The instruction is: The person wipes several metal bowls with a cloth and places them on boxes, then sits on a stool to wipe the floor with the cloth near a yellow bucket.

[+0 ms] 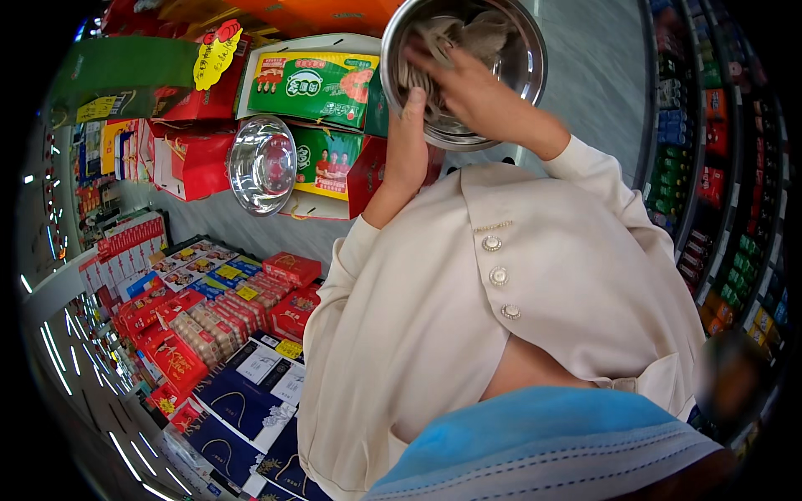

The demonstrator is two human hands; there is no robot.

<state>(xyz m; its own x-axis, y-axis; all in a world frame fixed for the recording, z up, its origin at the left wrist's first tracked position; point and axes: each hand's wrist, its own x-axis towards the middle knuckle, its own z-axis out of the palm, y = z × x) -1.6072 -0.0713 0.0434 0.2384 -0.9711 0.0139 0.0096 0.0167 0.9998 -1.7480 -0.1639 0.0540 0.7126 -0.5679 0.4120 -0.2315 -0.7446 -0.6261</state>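
A round stainless steel bowl (532, 75) is at the top of the head view, with soft-looking grey-beige pieces (485, 37) inside; what they are is not clear. My left hand (408, 134) reaches over the near left rim, its thumb against a ridged grey-beige bundle (416, 74) and its other fingers mostly hidden. Over that bundle lies my right hand (479, 94), its fingers spread and blurred; whether they grip anything cannot be told. A second shiny metal bowl (244, 166) sits to the left, beside red and green cartons.
Green and red gift cartons (301, 87) stand left of the steel bowl. Stacked red boxes (172, 363) and dark blue gift boxes (232, 401) fill the lower left. Shelves of drinks (670, 156) run along the right. Grey tiled floor (583, 75) shows beyond the bowl.
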